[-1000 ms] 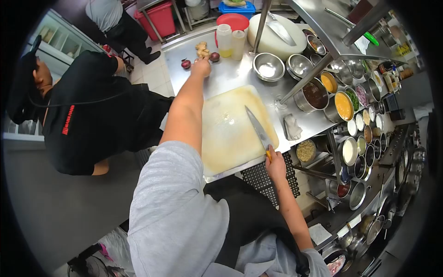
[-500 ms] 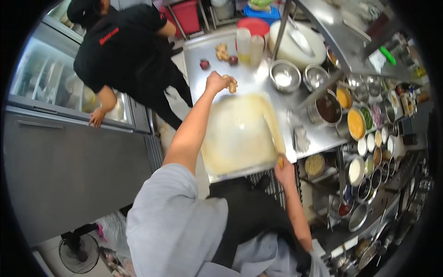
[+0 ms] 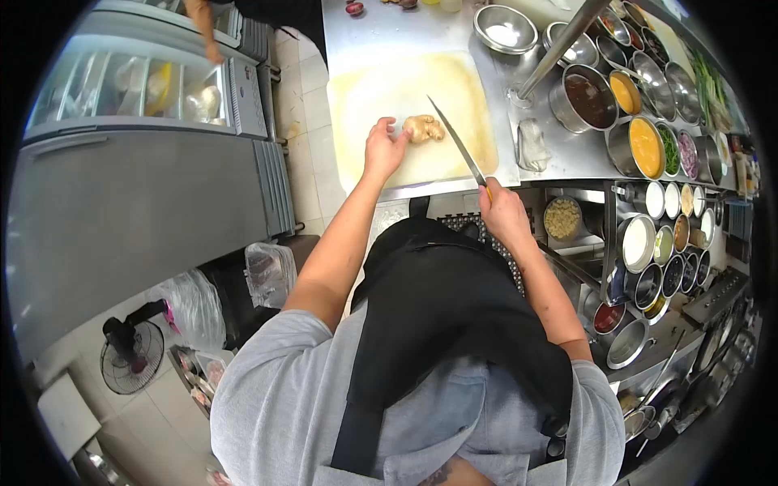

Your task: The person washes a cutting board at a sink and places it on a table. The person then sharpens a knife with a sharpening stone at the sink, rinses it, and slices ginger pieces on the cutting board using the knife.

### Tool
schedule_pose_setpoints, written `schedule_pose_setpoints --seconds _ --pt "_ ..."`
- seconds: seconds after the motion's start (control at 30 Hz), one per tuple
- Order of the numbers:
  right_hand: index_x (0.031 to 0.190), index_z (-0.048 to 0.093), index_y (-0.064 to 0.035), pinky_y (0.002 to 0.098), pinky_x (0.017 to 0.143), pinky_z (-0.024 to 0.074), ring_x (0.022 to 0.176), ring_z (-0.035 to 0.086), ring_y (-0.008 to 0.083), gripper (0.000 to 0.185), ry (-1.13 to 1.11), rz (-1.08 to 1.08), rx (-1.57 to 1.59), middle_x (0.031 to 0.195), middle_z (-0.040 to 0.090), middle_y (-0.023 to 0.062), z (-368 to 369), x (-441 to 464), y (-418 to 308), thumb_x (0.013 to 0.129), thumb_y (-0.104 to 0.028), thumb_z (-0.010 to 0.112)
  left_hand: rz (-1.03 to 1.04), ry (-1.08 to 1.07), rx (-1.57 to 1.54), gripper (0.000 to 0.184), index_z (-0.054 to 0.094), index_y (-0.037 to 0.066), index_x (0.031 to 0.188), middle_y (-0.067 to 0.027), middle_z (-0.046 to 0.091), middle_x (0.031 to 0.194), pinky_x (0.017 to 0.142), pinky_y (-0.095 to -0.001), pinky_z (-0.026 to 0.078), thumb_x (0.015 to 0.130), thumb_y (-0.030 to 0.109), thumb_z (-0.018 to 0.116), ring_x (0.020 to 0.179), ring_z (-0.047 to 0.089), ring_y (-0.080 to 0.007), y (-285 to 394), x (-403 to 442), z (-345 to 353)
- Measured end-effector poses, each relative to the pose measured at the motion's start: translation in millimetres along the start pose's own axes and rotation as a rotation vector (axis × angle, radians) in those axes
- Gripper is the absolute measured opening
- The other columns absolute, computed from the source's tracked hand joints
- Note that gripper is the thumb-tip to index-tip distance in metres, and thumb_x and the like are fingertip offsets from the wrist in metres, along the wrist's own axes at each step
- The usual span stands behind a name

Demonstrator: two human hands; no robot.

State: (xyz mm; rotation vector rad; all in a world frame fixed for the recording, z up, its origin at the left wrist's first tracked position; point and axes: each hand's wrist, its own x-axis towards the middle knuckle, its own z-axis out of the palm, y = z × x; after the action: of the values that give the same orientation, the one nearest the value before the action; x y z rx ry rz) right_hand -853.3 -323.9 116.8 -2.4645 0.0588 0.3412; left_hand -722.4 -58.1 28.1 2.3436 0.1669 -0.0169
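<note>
A knobbly piece of ginger root (image 3: 425, 129) lies on the pale, yellow-stained cutting board (image 3: 365, 85). Just to its left is my left hand (image 3: 386, 151), fingers apart, with the thumb at or very near the ginger's edge. My right hand (image 3: 504, 212) is closed round the yellowish handle of a long knife (image 3: 459, 142). The blade slants up and left over the board, its tip beyond the ginger and its edge a little to the right of it. Most of the handle is hidden in my palm.
Steel bowls (image 3: 506, 31) and a pot of dark sauce (image 3: 589, 99) stand to the right, near a metal post (image 3: 559, 53). A crumpled cloth (image 3: 532, 146) lies beside the board. A red onion (image 3: 354, 9) sits at the back. Another person's arm (image 3: 203, 28) reaches over the fridge.
My left hand has brought the ginger from beyond the board onto it and loosened its grip. The knife has swung from the board's right side toward the ginger. My view has tilted down.
</note>
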Motion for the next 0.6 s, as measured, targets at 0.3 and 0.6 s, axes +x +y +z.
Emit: schedule_pose_setpoints --seconds 0.3,0.6 --pt "0.112 0.060 0.0009 0.0593 0.081 0.0557 0.089 0.071 0.0498 0.032 -0.122 -0.015 -0.144 0.095 0.072 0.0296 10 -17 7 0.109 -0.029 0.047 0.249 0.073 -0.026 0.042 0.066 0.007 0.130 -0.0190 0.062 0.123 0.083 -0.0379 0.061 0.092 0.018 0.079 0.090 0.071 -0.0243 14 -25 21" --pt "0.116 0.059 0.0065 0.0574 0.088 0.0558 0.102 0.072 0.0476 0.030 -0.294 0.016 -0.209 0.105 0.073 0.0310 -16 -2 -19 0.104 -0.015 0.043 0.193 0.034 0.150 0.039 0.069 0.009 0.124 -0.0172 0.066 0.110 0.085 -0.0445 0.057 0.089 0.023 0.079 0.088 0.069 -0.0307 21 -13 16"
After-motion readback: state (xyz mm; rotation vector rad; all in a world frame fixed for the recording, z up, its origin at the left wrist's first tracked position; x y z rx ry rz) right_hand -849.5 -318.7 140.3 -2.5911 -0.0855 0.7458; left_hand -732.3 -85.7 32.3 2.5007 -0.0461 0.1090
